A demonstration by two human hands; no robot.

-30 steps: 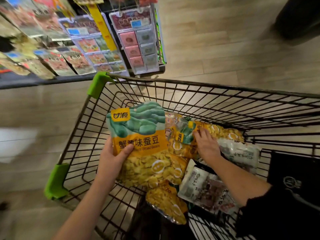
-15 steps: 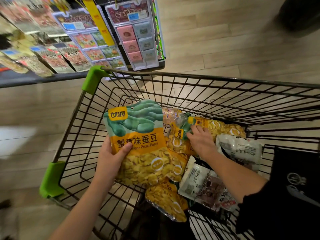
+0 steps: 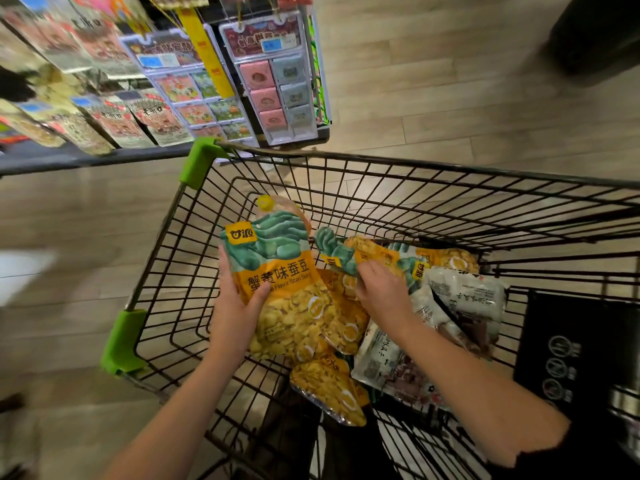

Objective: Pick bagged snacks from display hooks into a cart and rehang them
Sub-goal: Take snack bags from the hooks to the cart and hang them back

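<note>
The left hand point(image 3: 239, 306) has its grip curled round the lower left edge of a yellow-and-green broad bean bag point(image 3: 280, 285), thumb across the printed front and fingers behind, holding it upright above the cart's load. At three o'clock from it, the right hand point(image 3: 381, 292) pinches the green top of a second broad bean bag point(image 3: 349, 252), which lies tilted on the heap. More yellow bean bags point(image 3: 329, 386) sit below at six o'clock, touching the held one's lower end. White-and-brown snack packs point(image 3: 464, 299) lie at four o'clock of the right hand, stacked against each other. All of this rests inside the black wire cart point(image 3: 415, 181), whose green corner guards point(image 3: 201, 161) show at ten and eight o'clock. Beyond the cart's far rim, at eleven o'clock, hanging snack bags point(image 3: 180, 109) fill the display rack point(image 3: 277, 81) above a wooden floor point(image 3: 450, 81).
</note>
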